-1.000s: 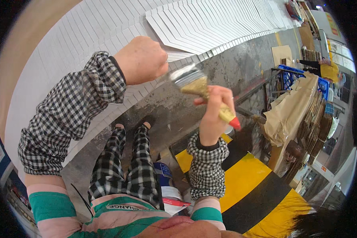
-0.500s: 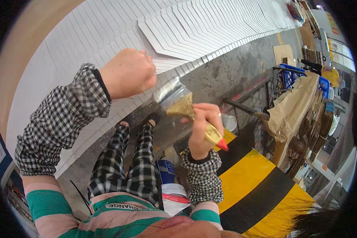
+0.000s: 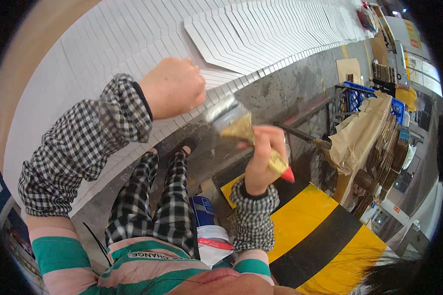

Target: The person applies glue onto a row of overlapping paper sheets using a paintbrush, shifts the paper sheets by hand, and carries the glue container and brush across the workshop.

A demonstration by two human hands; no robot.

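Note:
My right hand (image 3: 266, 160) is wrapped round the handle of a wide flat paintbrush (image 3: 238, 128). The brush has a gold-coloured middle, a red handle end and pale bristles, somewhat blurred. Its bristle end points up and left, close to the near edge of a long run of overlapping white paper sheets (image 3: 138, 73). Over that edge my left hand (image 3: 174, 88) is closed in a fist with its back up; the fingers' undersides and anything in them are hidden. A separate batch of fanned white sheets (image 3: 246, 42) lies on top, beyond the left hand.
A blue and white bucket (image 3: 205, 214) stands beside my legs. On the right is a yellow-and-black striped surface (image 3: 310, 211). Farther right are stacked cardboard (image 3: 379, 147) under brown paper (image 3: 357, 130), a blue crate (image 3: 354, 98) and a metal frame (image 3: 310, 118).
Both hands have shifted slightly to the right, the left one also a little upward. The paintbrush has moved with my right hand and stays gripped.

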